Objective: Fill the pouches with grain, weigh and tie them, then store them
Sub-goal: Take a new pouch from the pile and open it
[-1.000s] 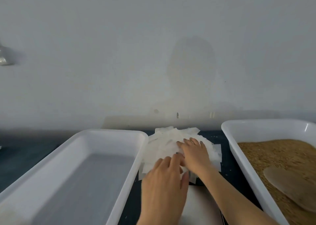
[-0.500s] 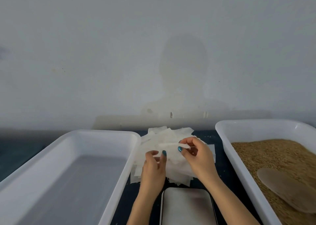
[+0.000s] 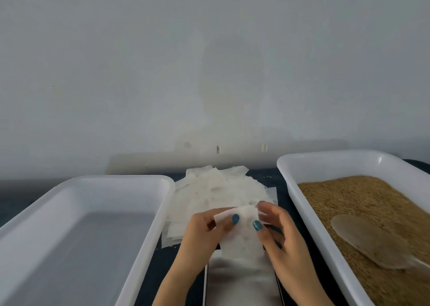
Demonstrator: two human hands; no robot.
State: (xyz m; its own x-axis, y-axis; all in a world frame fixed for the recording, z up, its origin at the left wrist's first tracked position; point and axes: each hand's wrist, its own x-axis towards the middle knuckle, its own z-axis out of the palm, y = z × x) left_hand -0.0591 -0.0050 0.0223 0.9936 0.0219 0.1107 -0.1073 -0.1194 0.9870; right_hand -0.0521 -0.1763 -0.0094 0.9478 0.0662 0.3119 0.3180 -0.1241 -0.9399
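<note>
both hands [image 3: 202, 233] [image 3: 282, 233] pinched one thin, flat white pouch [image 3: 242, 233], fingers clamped on its top edge, above a metal scale [image 3: 242, 282]; granular brown grain [image 3: 363, 203] filled the right tray [image 3: 300, 189].

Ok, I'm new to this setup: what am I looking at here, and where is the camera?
No machine: a person's two bare hands, filmed from a head-worn camera looking down. The left hand and right hand pinch one thin white flat pouch above a silvery flat plate, probably the scale. Behind lies a pile of white pouches on the dark blue table. Left stands an empty white plastic tray; right, a second white plastic tray of brown grain with a translucent scoop.
</note>
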